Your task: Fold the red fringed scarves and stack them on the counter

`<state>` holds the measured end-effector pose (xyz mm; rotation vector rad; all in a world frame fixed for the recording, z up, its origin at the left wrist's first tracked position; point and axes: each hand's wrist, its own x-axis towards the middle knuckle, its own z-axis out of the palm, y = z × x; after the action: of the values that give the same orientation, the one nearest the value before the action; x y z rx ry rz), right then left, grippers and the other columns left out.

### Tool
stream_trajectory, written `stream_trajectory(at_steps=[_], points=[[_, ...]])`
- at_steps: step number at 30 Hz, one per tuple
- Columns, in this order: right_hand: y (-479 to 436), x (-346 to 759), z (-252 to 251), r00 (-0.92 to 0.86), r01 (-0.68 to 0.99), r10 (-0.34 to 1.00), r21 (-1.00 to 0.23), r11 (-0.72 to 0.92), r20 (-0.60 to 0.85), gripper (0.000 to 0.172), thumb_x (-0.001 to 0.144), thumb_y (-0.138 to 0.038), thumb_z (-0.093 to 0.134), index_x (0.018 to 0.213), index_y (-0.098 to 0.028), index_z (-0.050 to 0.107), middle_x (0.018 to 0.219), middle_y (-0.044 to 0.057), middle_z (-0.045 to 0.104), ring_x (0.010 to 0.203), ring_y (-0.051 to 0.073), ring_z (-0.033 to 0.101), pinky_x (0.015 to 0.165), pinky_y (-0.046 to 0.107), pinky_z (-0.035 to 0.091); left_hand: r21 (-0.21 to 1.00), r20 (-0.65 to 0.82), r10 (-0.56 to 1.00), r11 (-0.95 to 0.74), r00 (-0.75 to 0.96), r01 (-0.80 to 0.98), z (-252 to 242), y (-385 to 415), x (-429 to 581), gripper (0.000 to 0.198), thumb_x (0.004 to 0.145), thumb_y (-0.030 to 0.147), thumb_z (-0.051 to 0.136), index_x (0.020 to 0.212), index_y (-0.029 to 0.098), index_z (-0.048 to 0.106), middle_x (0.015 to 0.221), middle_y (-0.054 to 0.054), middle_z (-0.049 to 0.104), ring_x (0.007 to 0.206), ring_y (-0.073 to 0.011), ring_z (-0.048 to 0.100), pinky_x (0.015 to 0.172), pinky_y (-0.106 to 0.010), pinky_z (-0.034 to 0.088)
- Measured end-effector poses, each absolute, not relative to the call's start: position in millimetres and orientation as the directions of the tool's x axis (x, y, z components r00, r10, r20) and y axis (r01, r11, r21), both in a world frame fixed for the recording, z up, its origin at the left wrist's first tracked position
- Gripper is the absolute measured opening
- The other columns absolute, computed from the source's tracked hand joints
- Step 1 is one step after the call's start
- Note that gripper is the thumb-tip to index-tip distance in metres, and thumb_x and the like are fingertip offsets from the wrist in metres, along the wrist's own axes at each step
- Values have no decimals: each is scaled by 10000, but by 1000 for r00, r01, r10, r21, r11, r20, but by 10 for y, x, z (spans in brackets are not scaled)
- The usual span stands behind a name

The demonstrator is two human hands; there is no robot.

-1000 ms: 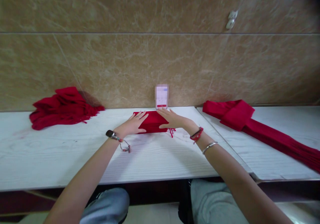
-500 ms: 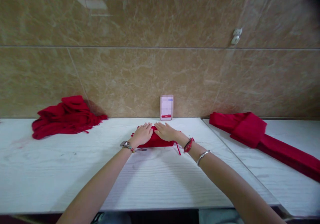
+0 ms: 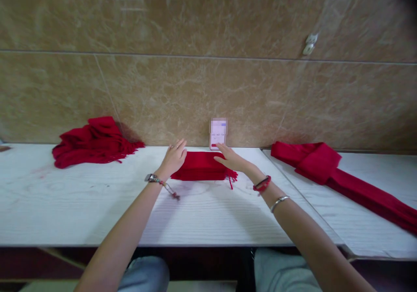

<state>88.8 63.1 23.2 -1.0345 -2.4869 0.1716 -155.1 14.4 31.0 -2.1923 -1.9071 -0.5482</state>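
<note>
A red scarf (image 3: 203, 166), folded into a flat rectangle with fringe at its right end, lies on the white table in front of me. At its left end is my left hand (image 3: 173, 157), fingers stretched out and holding nothing. My right hand (image 3: 232, 158) is over the scarf's right end, its fingers extended and the thumb apart. Whether either palm presses on the cloth I cannot tell. Just behind the scarf a phone (image 3: 218, 135) with a lit screen leans on the wall.
A crumpled red fringed scarf (image 3: 91, 144) lies at the left by the wall. To the right, a long red scarf (image 3: 319, 164) with a folded-over end crosses the other tabletop. A seam (image 3: 302, 200) divides the tables. A small white fixture (image 3: 310, 44) is on the marbled wall.
My hands have moved apart from the middle of the folded scarf to its two ends, uncovering its top. The camera view has shifted a little.
</note>
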Motion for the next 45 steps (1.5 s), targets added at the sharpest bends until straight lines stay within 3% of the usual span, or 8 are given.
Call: stream_trajectory(at_steps=[3,7,12,21,28,33,36,45], points=[[607,1073,351,-658,647,717,-314,695,231,601,858,-449,437,1365,-145,334,1368,167,408,1257,277,379,1036,467,303,35,205,979,-1,-6,999,404,97,-1852,449,883,236,329,1287,71,437,1360,-151,421,1265,-207,376,1023,-316,297],[557,1032,383,-722,632,681,-283,722,125,726,815,-500,481,1386,-98,287,1421,187,311,1293,277,314,1065,436,265,-16,-30,993,116,-117,993,385,49,-2097,352,778,293,470,1011,100,651,1060,-173,648,999,-267,604,823,-321,453],[519,828,241,-746,639,663,-212,739,61,795,736,-515,586,1379,-130,321,1434,185,283,1298,323,287,1041,436,305,-30,-136,976,166,-169,986,355,10,-2126,330,743,374,484,892,159,686,975,-144,684,925,-262,634,742,-295,467],[402,361,101,-724,671,672,-65,738,157,669,844,-379,507,1364,-17,294,1412,252,281,1327,330,204,1054,450,247,148,-9,998,56,-55,987,404,-36,-1990,614,870,527,238,1294,125,426,1306,-146,486,1161,-243,498,923,-306,379],[347,-219,124,-716,676,683,-101,730,142,731,845,-455,485,1388,-27,248,1436,265,208,1326,373,171,1035,484,252,383,118,991,-109,69,917,327,-162,-2602,773,642,478,622,1309,175,375,1268,-107,526,1111,-252,525,897,-302,413],[394,-210,248,-780,590,602,-123,798,167,625,880,-473,402,1412,-190,237,1489,130,153,1347,345,109,1008,605,215,264,326,938,-211,119,941,324,-273,-2836,366,629,262,643,982,175,602,974,-56,620,892,-211,595,809,-307,453],[432,-131,289,-885,416,424,-84,906,190,473,920,-325,354,1364,-161,354,1442,124,297,1328,254,239,1061,484,239,269,316,936,-242,152,932,318,-342,-2781,141,675,176,589,815,171,606,790,-16,615,712,-158,594,687,-260,465],[435,-87,342,-918,251,225,40,967,328,346,908,-223,400,1211,-137,541,1255,118,546,1184,197,477,1012,363,369,188,423,882,-307,205,933,279,-440,-2651,118,713,152,561,825,178,591,913,-40,607,865,-184,568,784,-297,453]])
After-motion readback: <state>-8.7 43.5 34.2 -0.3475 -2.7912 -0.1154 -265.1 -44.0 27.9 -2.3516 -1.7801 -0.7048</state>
